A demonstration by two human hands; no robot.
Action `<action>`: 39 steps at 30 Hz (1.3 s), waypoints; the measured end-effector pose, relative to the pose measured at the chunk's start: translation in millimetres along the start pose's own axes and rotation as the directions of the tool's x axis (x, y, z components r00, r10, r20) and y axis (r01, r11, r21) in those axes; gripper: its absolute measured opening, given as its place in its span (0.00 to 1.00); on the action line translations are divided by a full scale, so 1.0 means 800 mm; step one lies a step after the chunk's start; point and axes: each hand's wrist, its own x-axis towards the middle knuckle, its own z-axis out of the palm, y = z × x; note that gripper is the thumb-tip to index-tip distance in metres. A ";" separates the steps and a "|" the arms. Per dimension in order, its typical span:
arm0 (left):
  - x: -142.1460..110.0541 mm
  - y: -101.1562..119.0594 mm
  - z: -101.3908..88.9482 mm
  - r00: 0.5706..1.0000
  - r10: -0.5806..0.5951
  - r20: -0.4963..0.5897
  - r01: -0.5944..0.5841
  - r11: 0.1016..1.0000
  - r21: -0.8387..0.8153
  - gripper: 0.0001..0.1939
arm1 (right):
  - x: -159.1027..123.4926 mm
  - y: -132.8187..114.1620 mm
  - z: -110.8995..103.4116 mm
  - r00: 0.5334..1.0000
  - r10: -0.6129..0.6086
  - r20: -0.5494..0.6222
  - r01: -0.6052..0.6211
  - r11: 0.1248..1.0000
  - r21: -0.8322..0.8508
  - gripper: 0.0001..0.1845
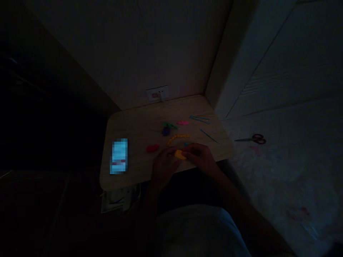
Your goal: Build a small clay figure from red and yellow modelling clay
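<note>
Both hands hold a yellow-orange lump [179,154], apparently modelling clay, above the front edge of a small wooden table. My left hand [164,165] is curled round its left side. From the right, the fingers of my right hand [200,156] pinch it. Just beyond it lies a bumpy yellow-orange strand [178,136]. A red piece [152,148] rests left of my left hand. Farther back are a dark purple lump [166,131], a green piece [171,125] and a pink piece [183,122]. Dim light hides fine detail.
On the left of the table [134,167] lies a lit phone [119,156]. Thin blue sticks [199,119] lie at the back right, with another stick [208,135] nearer. Scissors [250,139] rest on a pale surface to the right. A wall socket [157,94] is behind the table.
</note>
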 end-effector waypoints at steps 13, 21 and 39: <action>-0.004 -0.001 -0.002 0.999 -0.017 0.033 0.016 0.999 0.030 0.11 | -0.013 -0.018 -0.019 0.956 -0.213 0.201 0.260 0.934 -0.245 0.13; -0.005 -0.030 0.000 0.992 0.120 0.032 -0.122 0.895 0.429 0.10 | -0.006 0.003 -0.021 0.968 -0.249 0.019 0.184 0.661 -0.727 0.15; -0.011 -0.028 0.015 0.985 0.172 0.014 -0.165 0.922 0.351 0.10 | -0.006 -0.013 0.003 0.999 -0.045 0.011 0.023 0.265 -0.964 0.09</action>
